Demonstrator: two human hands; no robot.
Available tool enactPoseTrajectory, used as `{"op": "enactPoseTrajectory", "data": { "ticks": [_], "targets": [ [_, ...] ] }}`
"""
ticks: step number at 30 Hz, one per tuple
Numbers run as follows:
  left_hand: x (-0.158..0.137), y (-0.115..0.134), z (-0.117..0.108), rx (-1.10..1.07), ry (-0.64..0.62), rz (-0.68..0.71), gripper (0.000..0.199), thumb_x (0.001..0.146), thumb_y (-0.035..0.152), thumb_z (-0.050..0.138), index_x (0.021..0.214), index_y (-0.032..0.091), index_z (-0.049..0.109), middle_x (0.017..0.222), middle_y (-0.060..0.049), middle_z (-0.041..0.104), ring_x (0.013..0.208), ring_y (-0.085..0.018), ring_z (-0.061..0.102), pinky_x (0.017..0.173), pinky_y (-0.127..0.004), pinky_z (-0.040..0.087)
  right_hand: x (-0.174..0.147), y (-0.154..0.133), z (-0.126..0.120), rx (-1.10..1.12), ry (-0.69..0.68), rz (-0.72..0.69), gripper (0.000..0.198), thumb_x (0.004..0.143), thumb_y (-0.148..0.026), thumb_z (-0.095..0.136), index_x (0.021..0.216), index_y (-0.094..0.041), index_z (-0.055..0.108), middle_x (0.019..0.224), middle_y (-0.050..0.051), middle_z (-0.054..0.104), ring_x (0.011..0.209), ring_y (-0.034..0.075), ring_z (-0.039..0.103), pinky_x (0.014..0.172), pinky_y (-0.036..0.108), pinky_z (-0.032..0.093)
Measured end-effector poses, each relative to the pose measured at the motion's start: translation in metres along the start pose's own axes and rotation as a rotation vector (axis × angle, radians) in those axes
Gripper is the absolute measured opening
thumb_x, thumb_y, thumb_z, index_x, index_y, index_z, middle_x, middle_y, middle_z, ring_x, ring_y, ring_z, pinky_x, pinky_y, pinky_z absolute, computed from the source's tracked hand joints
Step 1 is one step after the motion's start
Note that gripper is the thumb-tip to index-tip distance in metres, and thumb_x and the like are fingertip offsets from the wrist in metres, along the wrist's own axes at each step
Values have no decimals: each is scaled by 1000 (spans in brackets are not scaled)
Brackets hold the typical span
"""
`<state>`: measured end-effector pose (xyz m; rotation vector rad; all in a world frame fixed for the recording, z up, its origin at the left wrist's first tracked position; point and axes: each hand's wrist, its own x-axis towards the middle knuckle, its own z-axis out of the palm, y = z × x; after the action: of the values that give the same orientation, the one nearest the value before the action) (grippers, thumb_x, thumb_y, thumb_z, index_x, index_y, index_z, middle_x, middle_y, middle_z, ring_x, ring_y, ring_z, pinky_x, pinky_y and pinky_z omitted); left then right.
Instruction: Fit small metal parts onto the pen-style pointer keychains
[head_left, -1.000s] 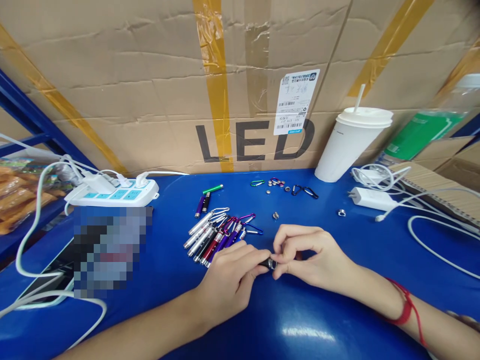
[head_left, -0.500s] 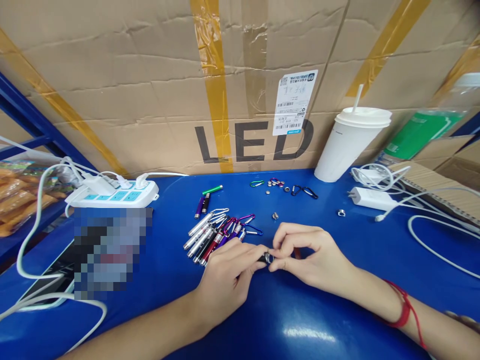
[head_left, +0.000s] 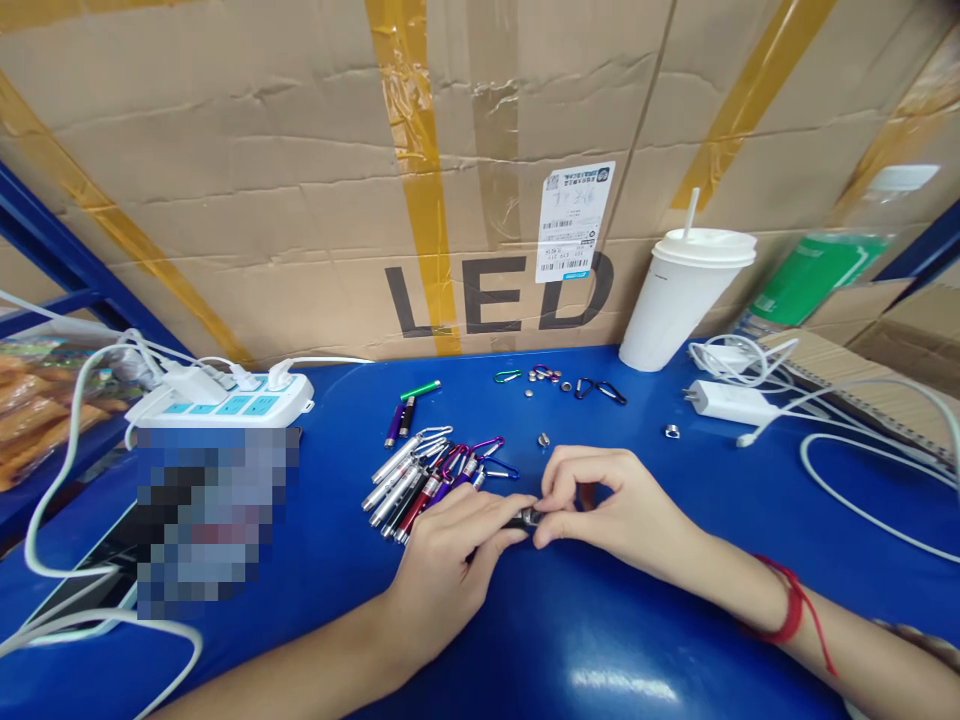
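Note:
My left hand (head_left: 459, 565) is closed around a slim black keychain flashlight (head_left: 516, 520), most of which its fingers hide. My right hand (head_left: 619, 500) pinches the silver end of that flashlight, thumb and fingertips pressed close to the left fingertips. Any small part between the right fingertips is too covered to make out. Just beyond the left hand lies a pile of keychain flashlights (head_left: 397, 493) in silver, black, red and purple, several with carabiner clips (head_left: 499, 467). A small metal piece (head_left: 544, 440) rests on the blue table beyond the right hand.
Loose carabiners (head_left: 611, 393) and button cells (head_left: 529, 393) lie farther back. Green, purple and black tubes (head_left: 420, 391) sit back left. A power strip (head_left: 225, 400), cables and phone are left; a white cup (head_left: 679, 300), charger (head_left: 731, 402) and bottle right. A cardboard box (head_left: 315, 240) stands behind.
The view has shifted slightly. The right fingertips have closed in over the flashlight's silver end, which shows less now. The left hand keeps its hold.

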<state>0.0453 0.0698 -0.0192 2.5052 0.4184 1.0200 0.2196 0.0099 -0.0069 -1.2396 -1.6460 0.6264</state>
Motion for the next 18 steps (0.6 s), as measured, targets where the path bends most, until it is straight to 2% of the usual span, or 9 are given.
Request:
{"op": "enactPoseTrajectory", "data": {
  "ticks": [5, 9, 13, 18],
  "targets": [
    [1, -3, 3, -28, 30, 25, 25, 77, 14, 56, 101, 20, 64, 75, 4, 69, 63, -3, 57, 61, -14, 46, 1, 0, -2, -67, -8, 143, 30, 59, -38, 75, 58, -14, 58, 64, 0, 57, 52, 7, 47, 48, 19, 36],
    [-1, -2, 4, -93, -48, -34, 29, 79, 15, 53, 106, 24, 61, 76, 5, 69, 62, -3, 56, 61, -13, 45, 1, 0, -4, -94, -26, 279, 37, 52, -37, 78, 64, -14, 51, 60, -3, 52, 51, 7, 46, 47, 19, 33],
    [-4, -4, 3, -132, -133, -11, 31, 82, 17, 49, 110, 27, 58, 78, 6, 69, 66, -3, 55, 67, -14, 45, 1, 2, -4, -56, -101, 398, 51, 44, -37, 81, 75, -17, 45, 52, -7, 48, 48, 7, 45, 45, 18, 32],
    [-7, -7, 1, -104, -221, 20, 30, 85, 21, 41, 110, 26, 58, 82, 3, 68, 69, -5, 56, 66, -16, 43, 0, 4, -3, -130, -114, 447, 56, 39, -34, 82, 76, -19, 43, 53, -8, 50, 48, 8, 47, 44, 17, 33]
  ]
}}
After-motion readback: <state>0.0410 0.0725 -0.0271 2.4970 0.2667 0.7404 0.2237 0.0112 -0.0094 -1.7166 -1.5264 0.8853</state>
